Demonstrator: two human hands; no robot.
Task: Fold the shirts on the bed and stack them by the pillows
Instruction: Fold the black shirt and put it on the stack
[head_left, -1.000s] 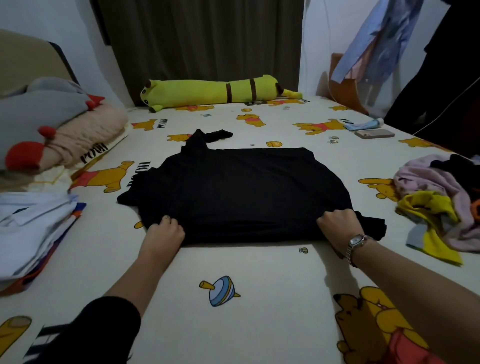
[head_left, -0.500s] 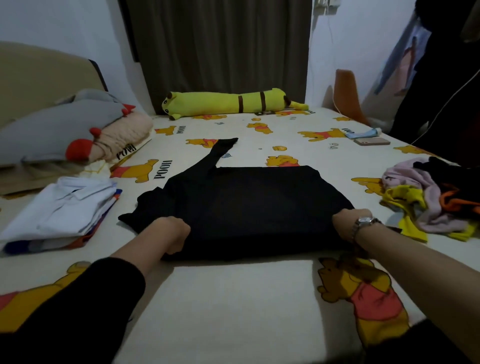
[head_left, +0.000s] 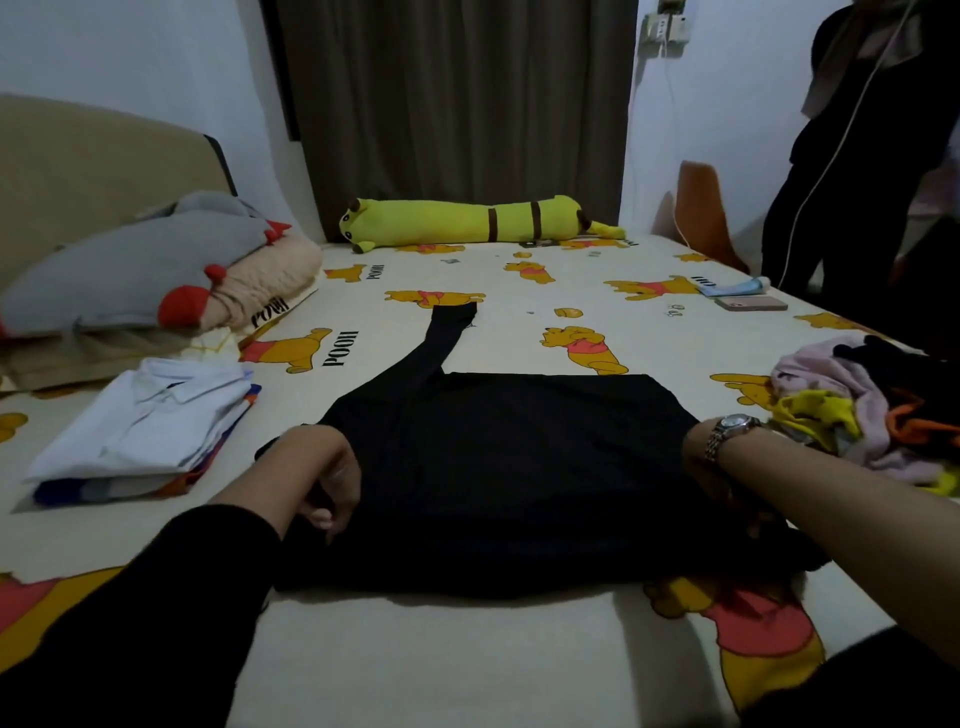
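We list: black shirt (head_left: 498, 467) between our hands. Bed sheet (head_left: 467, 649), cream, printed with yellow bears in red tops and black lettering. Folded stack (head_left: 140, 426) beyond the left hand (head_left: 324, 475), white on top, blue and orange edges below. Clothes heap (head_left: 857, 410) beside the right hand (head_left: 709, 467): pink, yellow, orange, black. Wristwatch (head_left: 730, 428), silver. Long plush (head_left: 467, 223) far ahead, yellow-green with brown bands. Curtain (head_left: 457, 104), dark brown.
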